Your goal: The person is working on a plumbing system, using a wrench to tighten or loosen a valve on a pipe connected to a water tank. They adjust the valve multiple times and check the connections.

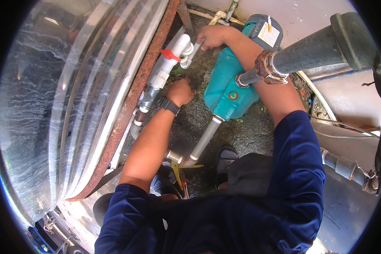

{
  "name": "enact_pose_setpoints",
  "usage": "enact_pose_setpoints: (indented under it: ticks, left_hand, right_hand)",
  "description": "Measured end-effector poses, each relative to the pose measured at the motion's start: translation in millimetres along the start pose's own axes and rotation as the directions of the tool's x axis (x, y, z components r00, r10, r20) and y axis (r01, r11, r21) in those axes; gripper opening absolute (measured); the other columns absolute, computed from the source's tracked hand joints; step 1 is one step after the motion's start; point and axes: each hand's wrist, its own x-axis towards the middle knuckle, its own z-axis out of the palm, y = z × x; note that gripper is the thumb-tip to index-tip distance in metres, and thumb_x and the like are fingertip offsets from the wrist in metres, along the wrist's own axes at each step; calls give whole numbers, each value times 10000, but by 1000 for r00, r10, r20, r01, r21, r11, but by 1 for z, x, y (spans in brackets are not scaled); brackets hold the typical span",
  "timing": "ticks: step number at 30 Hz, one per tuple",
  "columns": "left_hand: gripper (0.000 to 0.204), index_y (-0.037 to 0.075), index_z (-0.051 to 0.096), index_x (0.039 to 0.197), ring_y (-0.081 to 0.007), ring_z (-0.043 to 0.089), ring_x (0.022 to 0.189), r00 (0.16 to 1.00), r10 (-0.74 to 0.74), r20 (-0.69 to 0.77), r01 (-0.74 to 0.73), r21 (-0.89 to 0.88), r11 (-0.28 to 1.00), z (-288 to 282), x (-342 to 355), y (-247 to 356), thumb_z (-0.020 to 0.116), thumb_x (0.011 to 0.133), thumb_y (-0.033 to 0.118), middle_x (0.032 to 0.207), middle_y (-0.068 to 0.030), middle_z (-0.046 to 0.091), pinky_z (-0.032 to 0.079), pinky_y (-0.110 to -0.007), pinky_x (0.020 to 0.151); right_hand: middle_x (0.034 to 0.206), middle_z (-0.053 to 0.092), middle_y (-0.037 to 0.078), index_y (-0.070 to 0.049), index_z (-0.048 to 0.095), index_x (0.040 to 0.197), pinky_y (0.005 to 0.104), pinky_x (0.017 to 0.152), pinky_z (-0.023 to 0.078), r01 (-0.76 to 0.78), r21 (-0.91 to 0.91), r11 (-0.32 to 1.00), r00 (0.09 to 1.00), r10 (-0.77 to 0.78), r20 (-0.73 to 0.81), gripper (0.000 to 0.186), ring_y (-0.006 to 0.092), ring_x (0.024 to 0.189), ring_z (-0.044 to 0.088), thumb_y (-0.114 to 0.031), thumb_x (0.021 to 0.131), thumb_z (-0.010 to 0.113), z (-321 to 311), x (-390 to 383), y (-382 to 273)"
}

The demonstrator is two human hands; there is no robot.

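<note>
My right hand [211,37] reaches over the teal water pump [228,80], its fingers closed on a short white pipe [194,51]. That pipe runs beside the white fittings and a ball valve with a red handle [170,55]. My left hand [181,92], with a dark watch at the wrist, is curled beside the lower white coupling [159,78]. Its fingertips are mostly hidden, and I cannot make out what they hold. A grey pipe [206,137] leads from the pump toward my feet and ends near an elbow.
A large shiny ribbed tank [72,84] on a rusty frame [127,101] borders the left. A thick grey pipe [309,48] rises from the pump at right. A cigarette [269,24] stands on the pump motor. A yellow-handled tool [176,172] lies near my feet.
</note>
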Motion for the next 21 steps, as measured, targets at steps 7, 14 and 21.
enact_pose_setpoints:
  ticks: [7,14,21]
  left_hand:
    - [599,15,596,1359,-388,628,1198,1000,11,-18,-11,-15,1000,2,2,-3,746,863,314,1253,-256,664,494,-442,1022]
    - [634,-11,567,1380,-396,623,1200,999,23,-34,-24,-24,999,1,1,-2,743,859,306,1252,-280,654,493,-442,1024]
    - [602,31,570,1381,-393,626,1196,999,28,-34,-28,-8,1000,4,5,-4,739,872,306,1262,-254,658,504,-462,1008]
  right_hand:
    - [1034,753,144,-37,693,1254,367,758,573,8,47,999,1000,-8,-5,492,232,845,725,-173,790,781,2,1,2]
    - [1046,748,164,-34,610,1364,363,807,561,44,59,997,996,-40,-77,671,268,913,715,-171,741,817,8,7,9]
    - [1069,742,178,-24,602,1368,387,880,537,69,7,998,995,-68,-68,694,290,998,701,-194,734,828,9,12,13]
